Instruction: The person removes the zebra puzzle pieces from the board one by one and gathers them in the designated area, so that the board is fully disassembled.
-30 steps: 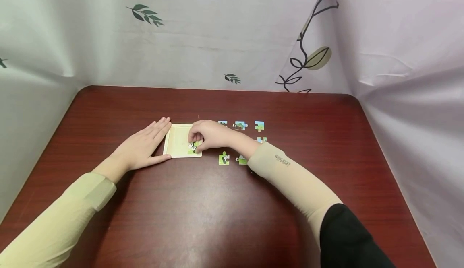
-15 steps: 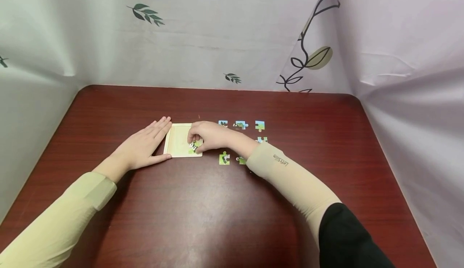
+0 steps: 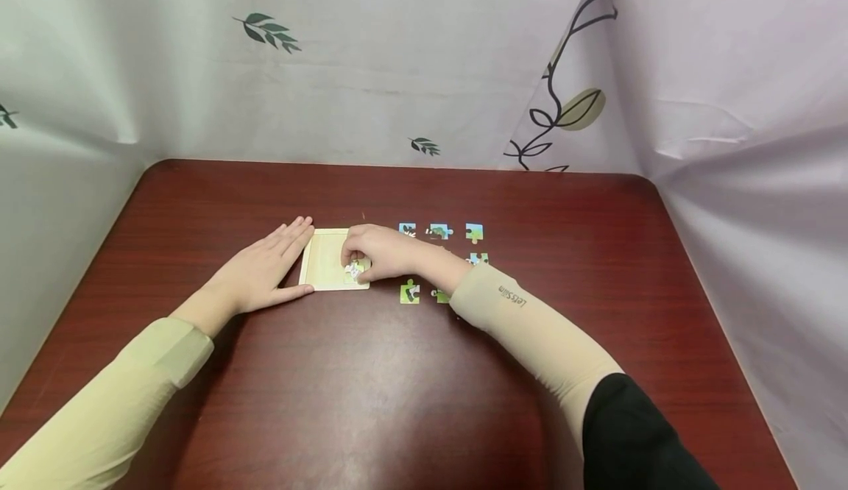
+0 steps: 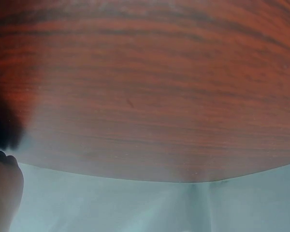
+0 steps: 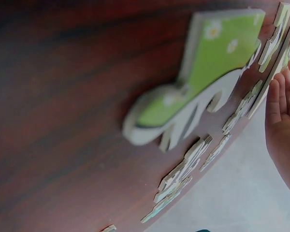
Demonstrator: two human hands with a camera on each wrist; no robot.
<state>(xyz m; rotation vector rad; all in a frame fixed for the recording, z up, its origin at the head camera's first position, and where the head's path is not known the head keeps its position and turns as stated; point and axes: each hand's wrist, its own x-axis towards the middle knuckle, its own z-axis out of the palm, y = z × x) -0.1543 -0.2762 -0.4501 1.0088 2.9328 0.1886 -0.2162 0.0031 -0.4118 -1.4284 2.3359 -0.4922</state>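
A shallow light-wood puzzle tray [image 3: 323, 258] lies on the table. My left hand [image 3: 261, 268] is flat, fingers straight, with fingertips and thumb at the tray's left edge. At the tray's near right corner my right hand [image 3: 384, 249] pinches a jigsaw piece [image 3: 354, 271] between thumb and curled fingers. Part of that piece is hidden by the fingers. In the right wrist view a green piece with white flowers [image 5: 227, 46] lies large in front, and the right hand shows at the right edge. Only a sliver of the left hand [image 4: 5, 186] appears in the left wrist view.
Several loose jigsaw pieces lie in spaced rows right of the tray, among them a sky-and-grass piece [image 3: 474, 232] and a green piece [image 3: 410, 293]. My right forearm covers some. A dark red table [image 3: 424, 387] is bordered by a pale curtain [image 3: 344, 78].
Both hands stay nearly in place. The piece in my right fingers looks paler and shinier now, as if its angle has shifted slightly.
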